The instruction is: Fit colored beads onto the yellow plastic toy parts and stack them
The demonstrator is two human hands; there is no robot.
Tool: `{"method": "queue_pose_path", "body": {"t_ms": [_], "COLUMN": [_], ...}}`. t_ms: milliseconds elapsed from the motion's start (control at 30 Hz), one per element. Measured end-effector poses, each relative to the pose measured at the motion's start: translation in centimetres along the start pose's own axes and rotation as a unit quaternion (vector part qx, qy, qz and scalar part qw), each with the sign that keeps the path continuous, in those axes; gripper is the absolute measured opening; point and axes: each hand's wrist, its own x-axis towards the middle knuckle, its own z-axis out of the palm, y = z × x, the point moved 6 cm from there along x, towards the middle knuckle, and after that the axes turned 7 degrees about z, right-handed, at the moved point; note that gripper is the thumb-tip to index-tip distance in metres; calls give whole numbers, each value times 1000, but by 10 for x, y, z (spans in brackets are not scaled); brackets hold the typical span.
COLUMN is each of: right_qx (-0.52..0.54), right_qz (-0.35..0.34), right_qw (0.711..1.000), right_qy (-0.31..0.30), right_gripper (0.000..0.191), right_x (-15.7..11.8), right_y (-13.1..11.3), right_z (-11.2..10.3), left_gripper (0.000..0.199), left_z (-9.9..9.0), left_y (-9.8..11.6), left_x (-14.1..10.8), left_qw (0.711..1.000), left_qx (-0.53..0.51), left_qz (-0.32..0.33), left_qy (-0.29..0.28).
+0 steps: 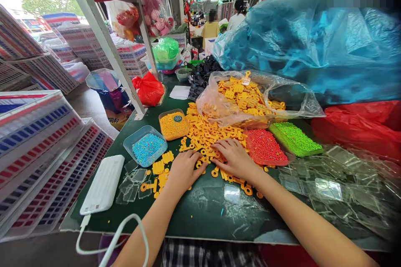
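A spread-out heap of small yellow plastic pieces (200, 131), many with a ring at one end, covers the middle of the green table. At its near edge rests my left hand (184, 170), thumb apart from its bent fingers, touching the pieces. My right hand (234, 157) lies over the heap, fingers spread, with no piece visibly gripped. Both palms face down, so what is under them is hidden. Just in front of the hands lies one clear square plastic piece (232, 194). Behind the heap, an open clear bag (216, 102) holds more yellow pieces.
Left stand trays of blue beads (148, 150) and yellow beads (173, 124), plus a white power bank (102, 183) with cable. Right are trays of red beads (265, 147) and green beads (295, 138), and clear plastic squares (341, 187). A metal post (106, 46) rises at left.
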Motion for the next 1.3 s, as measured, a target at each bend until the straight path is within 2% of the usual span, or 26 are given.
{"method": "queue_pose_path", "body": {"t_ms": [133, 333, 467, 567, 633, 667, 733, 800, 867, 933, 967, 1033, 1100, 1167, 1300], "right_qx": [39, 111, 98, 73, 52, 39, 10, -17, -34, -33, -26, -5, 18, 37, 35], "right_qz": [-14, -63, -58, -20, 11, 29, 59, 67, 51, 34, 29, 17, -13, -61, -139], "right_qw": [998, 987, 990, 997, 999, 998, 997, 996, 997, 999, 999, 999, 999, 997, 987], "right_qy": [-36, -96, -81, -29, 11, 29, 57, 61, 43, 25, 24, 32, 28, -2, -72], "right_gripper": [23, 18, 20, 29, 40, 47, 59, 63, 58, 53, 52, 47, 40, 36, 33], "right_x": [-1, -4, -6, -6, -7, -8, -10, -13, -13, -12, -9, -2, 10, 24, 53], "right_y": [-3, -15, -16, -11, -5, -1, 6, 10, 10, 8, 5, -5, -23, -51, -109], "right_z": [-6, -10, -6, -3, -1, 1, 4, 10, 13, 11, 8, -3, -11, -10, 11], "left_gripper": [21, 21, 26, 23, 21, 21, 23, 27, 29, 29, 29, 30, 34, 38, 45], "left_z": [-9, -15, -15, -26, -43, -53, -74, -89, -95, -93, -91, -86, -83, -81, -78], "left_y": [-2, -15, -22, -23, -28, -33, -44, -58, -72, -86, -91, -97, -95, -91, -84], "left_x": [1, 0, -1, -3, -9, -13, -27, -43, -56, -64, -66, -67, -65, -61, -55], "left_qw": [1000, 998, 996, 993, 977, 960, 903, 822, 732, 656, 628, 602, 611, 641, 692], "left_qx": [-9, 27, 28, -14, -57, -82, -138, -195, -258, -322, -349, -377, -381, -378, -372], "left_qz": [-22, -61, -85, -94, -118, -136, -170, -195, -208, -215, -218, -227, -233, -232, -236], "left_qy": [19, 13, 12, 75, 170, 232, 369, 499, 594, 648, 660, 667, 653, 627, 572]}}
